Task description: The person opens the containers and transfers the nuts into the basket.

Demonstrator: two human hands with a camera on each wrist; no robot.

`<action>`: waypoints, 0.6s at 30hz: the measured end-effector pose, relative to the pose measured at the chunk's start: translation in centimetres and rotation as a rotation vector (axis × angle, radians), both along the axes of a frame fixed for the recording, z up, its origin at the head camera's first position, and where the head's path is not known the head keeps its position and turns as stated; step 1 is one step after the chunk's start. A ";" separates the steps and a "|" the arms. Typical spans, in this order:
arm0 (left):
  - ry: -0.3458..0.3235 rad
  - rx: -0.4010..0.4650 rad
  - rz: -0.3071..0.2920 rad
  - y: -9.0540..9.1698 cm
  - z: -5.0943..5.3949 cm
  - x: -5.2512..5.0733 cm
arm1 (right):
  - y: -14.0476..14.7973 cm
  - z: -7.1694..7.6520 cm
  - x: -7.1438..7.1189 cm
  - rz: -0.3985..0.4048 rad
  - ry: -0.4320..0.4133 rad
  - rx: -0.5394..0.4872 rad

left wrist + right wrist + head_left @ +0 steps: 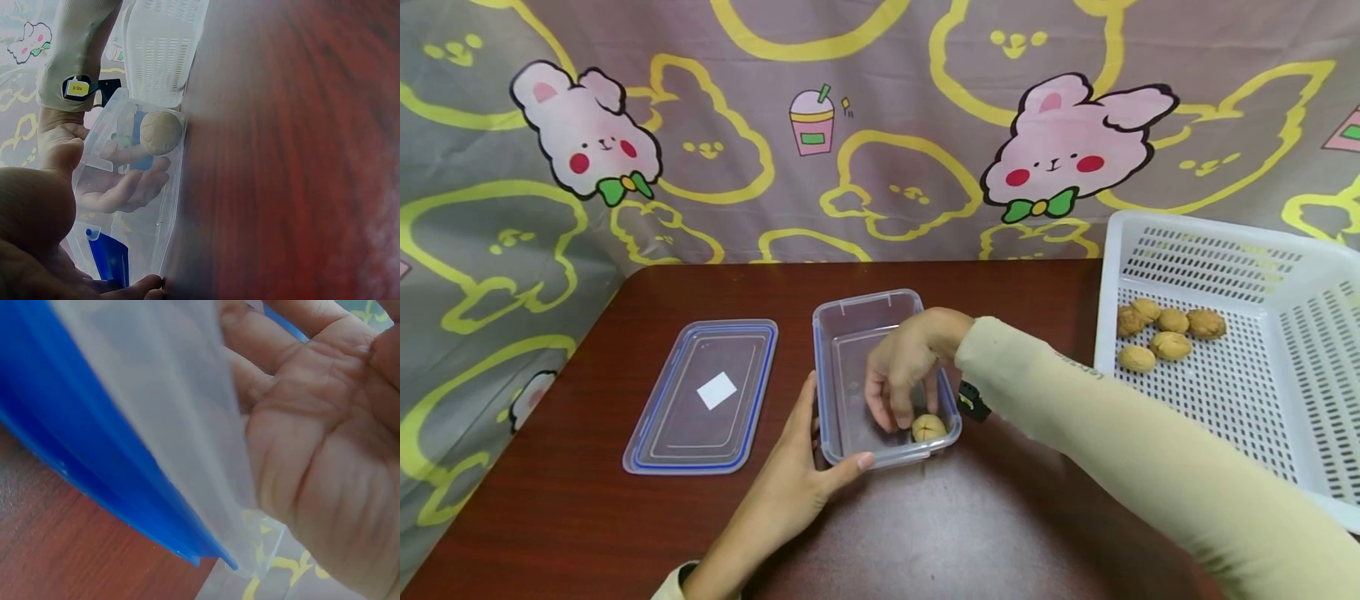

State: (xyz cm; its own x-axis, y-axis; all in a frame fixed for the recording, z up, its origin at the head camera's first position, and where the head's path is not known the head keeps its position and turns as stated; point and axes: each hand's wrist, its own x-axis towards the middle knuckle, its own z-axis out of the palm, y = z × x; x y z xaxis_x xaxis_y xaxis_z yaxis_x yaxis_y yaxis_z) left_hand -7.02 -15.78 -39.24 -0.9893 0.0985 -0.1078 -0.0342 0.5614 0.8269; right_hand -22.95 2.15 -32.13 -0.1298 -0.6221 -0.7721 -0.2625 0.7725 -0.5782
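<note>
A clear plastic food box [842, 321] with blue side clips stands on the table in the head view. My left hand [797, 467] grips its near left corner, thumb over the front rim and fingers along the left side. Inside the box is my right hand [904, 367], fingers pointing down and loosely bent. A walnut [928, 428] sits in the near right corner, just beside those fingertips. Through the clear wall in the left wrist view, the same walnut [160, 132] appears apart from the fingers. The right palm [312, 437] shows bare beside the box wall.
The box's clear lid [707, 396], with a blue seal and a white square, lies flat to the left. At the right stands a white perforated basket [1255, 375] holding several walnuts [1171, 345]. A patterned curtain [887, 108] hangs behind the dark red table [1000, 533].
</note>
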 end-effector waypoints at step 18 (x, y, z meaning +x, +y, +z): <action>-0.012 -0.018 0.005 0.1 0.2 0.1 | 0.3 -1.2 0.1 -0.046 -0.109 -0.071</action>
State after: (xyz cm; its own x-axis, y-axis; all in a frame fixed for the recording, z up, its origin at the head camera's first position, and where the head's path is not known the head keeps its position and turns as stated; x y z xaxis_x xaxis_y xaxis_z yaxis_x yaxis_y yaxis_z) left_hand -6.89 -15.73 -39.06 -0.9884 0.0920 -0.1210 -0.0464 0.5758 0.8163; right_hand -22.86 2.47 -33.32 -0.0771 -0.6711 -0.7374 -0.1606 0.7383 -0.6551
